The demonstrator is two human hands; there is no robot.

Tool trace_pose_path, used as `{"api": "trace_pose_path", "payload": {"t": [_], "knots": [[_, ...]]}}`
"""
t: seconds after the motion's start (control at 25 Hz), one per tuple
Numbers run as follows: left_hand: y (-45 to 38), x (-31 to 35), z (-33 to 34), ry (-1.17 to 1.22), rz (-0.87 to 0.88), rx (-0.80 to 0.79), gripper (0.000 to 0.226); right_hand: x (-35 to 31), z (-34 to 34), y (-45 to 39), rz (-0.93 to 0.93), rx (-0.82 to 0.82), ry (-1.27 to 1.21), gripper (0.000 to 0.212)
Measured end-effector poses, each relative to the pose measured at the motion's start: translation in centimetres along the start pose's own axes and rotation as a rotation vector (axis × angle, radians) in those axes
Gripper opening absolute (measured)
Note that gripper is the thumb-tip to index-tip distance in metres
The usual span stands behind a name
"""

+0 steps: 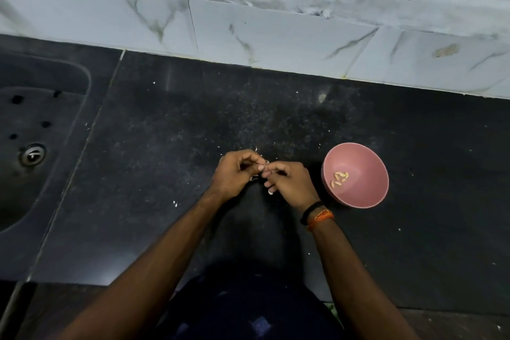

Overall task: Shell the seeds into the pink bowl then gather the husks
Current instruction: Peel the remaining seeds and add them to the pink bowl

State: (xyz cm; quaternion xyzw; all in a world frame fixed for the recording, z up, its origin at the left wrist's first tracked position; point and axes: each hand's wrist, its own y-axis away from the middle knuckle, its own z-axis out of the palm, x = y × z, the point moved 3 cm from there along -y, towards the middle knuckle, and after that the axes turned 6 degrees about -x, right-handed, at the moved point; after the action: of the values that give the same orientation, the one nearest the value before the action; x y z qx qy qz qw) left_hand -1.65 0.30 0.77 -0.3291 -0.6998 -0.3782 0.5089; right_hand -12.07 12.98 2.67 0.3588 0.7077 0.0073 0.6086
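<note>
My left hand (234, 174) and my right hand (289, 182) meet fingertip to fingertip over the black counter, pinching a small seed (264, 168) between them; the seed is mostly hidden by the fingers. A few pale husks (270, 192) lie on the counter just under the hands. The pink bowl (367, 196) stands to the right of my right hand and holds several shelled pale kernels (340, 179).
The black stone counter (165, 146) carries scattered husk bits (175, 204). A dark sink (36, 130) with a metal drain (32, 154) lies at the left. A marble-patterned tiled wall (276, 36) runs along the back. The counter's front edge is near my body.
</note>
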Motion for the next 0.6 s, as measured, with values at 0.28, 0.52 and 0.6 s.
{"api": "trace_pose_path", "payload": {"t": [0.28, 0.52, 0.6], "knots": [[0.0, 0.4, -0.4, -0.203, 0.127, 0.063, 0.009, 0.5, 0.5, -0.8, 0.109, -0.056, -0.195, 0.029], [-0.3, -0.8, -0.4, -0.434, 0.075, 0.123, 0.012, -0.1, -1.6, -0.5, 0.048, 0.018, 0.627, 0.011], [-0.4, -0.9, -0.3, -0.455, 0.050, 0.115, 0.015, 0.1, -1.6, -0.5, 0.111, -0.041, 0.644, 0.005]]}}
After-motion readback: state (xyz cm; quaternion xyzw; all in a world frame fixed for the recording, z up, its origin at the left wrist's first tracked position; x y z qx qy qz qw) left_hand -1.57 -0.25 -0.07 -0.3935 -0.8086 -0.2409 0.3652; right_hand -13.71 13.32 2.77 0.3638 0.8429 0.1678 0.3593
